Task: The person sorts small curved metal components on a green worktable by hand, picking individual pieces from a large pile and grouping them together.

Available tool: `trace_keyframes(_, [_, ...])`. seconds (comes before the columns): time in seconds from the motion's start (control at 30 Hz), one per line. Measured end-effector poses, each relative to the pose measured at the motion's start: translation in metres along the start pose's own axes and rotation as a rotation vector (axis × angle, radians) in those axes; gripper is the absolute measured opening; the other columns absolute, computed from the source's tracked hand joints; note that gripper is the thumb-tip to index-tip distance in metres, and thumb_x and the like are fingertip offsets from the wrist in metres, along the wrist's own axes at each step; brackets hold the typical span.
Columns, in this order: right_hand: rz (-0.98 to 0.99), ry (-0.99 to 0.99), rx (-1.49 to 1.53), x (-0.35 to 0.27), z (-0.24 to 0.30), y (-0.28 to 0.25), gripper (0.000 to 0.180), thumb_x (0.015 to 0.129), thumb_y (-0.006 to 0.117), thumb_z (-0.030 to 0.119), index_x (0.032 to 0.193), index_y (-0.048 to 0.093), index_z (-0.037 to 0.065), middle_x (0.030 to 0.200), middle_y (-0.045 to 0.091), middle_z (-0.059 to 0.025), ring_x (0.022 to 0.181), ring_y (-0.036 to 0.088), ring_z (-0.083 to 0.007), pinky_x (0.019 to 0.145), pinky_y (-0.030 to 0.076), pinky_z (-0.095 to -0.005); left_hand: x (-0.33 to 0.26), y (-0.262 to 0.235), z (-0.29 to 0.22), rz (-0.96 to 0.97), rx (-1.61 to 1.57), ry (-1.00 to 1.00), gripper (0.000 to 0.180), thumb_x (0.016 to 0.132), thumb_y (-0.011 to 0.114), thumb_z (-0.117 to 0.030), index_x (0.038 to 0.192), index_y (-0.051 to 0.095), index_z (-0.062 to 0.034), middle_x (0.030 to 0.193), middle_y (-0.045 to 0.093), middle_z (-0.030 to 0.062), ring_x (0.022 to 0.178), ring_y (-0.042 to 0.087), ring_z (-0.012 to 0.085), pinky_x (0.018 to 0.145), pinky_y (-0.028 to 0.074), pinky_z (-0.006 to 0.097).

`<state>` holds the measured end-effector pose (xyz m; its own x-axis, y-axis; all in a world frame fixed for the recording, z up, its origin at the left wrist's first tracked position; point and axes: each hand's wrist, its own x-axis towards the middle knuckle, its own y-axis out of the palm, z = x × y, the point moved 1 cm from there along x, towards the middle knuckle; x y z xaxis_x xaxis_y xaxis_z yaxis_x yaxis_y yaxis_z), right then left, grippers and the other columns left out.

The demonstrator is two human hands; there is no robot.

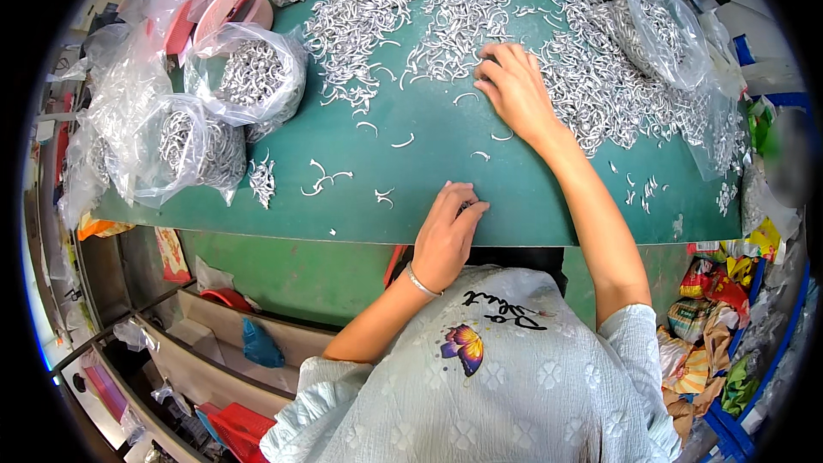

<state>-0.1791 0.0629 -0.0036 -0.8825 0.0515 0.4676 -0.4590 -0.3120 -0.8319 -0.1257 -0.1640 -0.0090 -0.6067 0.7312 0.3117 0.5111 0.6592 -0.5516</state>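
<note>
Green table [446, 197] carries a far pile of metal hooks [480, 17]; our right hand [514, 90] lies spread there, our left hand [450, 231] pinches gathered hooks near the edge. We judge sorting; next needs careful picking.

The small curved hooks [480, 9] heaped across the far half of the table look like bright metal, silvery with a dull shine. The table top [446, 197] is a smooth, matt green sheet. On the left, the bags [171, 146] are thin clear plastic, crinkled and glossy, with more of the metal pieces showing through; another clear plastic bag [664, 30] lies far right. A slim metal bracelet [420, 281] gleams on the left wrist. The pale garment [514, 386] is crinkled, textured cloth, matt, with a printed butterfly.
</note>
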Motion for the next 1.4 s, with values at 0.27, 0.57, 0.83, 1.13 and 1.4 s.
trace_keyframes(0.27, [0.192, 0.121, 0.233, -0.054, 0.046, -0.043, 0.013, 0.079, 0.072, 0.012, 0.083, 0.062, 0.005, 0.085, 0.060, -0.0086, 0.088, 0.057, -0.0293, 0.078, 0.043, -0.0411, -0.006, -0.010, -0.001, -0.042, 0.005, -0.050, 0.032, 0.080, 0.065, 0.005, 0.111, 0.060, 0.0013, 0.114, 0.056, 0.0173, 0.112, 0.055, 0.0376, 0.102, 0.043, 0.049])
trace_keyframes(0.57, [0.186, 0.197, 0.353, -0.044, 0.070, -0.017, 0.015, 0.079, 0.072, 0.012, 0.086, 0.062, 0.004, 0.085, 0.058, -0.0105, 0.084, 0.058, -0.0310, 0.076, 0.045, -0.0421, -0.002, -0.017, -0.004, -0.170, 0.046, -0.164, 0.045, 0.081, 0.066, 0.007, 0.124, 0.057, -0.0005, 0.118, 0.056, 0.0196, 0.110, 0.055, 0.0360, 0.096, 0.045, 0.041])
trace_keyframes(0.83, [0.238, 0.182, 0.058, -0.058, 0.065, -0.034, 0.013, 0.078, 0.069, 0.007, 0.088, 0.061, 0.004, 0.084, 0.058, -0.0110, 0.090, 0.056, -0.0307, 0.078, 0.043, -0.0417, 0.038, -0.019, 0.014, -0.109, 0.226, -0.164, 0.048, 0.082, 0.063, 0.004, 0.128, 0.055, -0.0024, 0.119, 0.054, 0.0180, 0.103, 0.052, 0.0364, 0.091, 0.043, 0.043])
trace_keyframes(1.13, [0.280, 0.183, 0.453, -0.045, 0.060, -0.017, 0.007, 0.082, 0.063, 0.004, 0.089, 0.064, 0.001, 0.091, 0.061, -0.0145, 0.089, 0.058, -0.0338, 0.079, 0.046, -0.0435, 0.049, -0.016, 0.023, -0.055, 0.238, -0.120, 0.046, 0.078, 0.067, 0.002, 0.123, 0.058, -0.0021, 0.117, 0.053, 0.0172, 0.097, 0.054, 0.0324, 0.088, 0.045, 0.043])
trace_keyframes(1.4, [-0.075, -0.091, 0.179, 0.039, 0.030, 0.029, 0.026, 0.084, 0.067, 0.011, 0.109, 0.065, 0.006, 0.116, 0.060, -0.0070, 0.111, 0.052, -0.0283, 0.093, 0.040, -0.0415, 0.059, -0.013, 0.022, 0.003, 0.224, -0.086, 0.030, 0.078, 0.068, 0.002, 0.107, 0.063, 0.0005, 0.109, 0.055, 0.0147, 0.092, 0.053, 0.0309, 0.086, 0.045, 0.040])
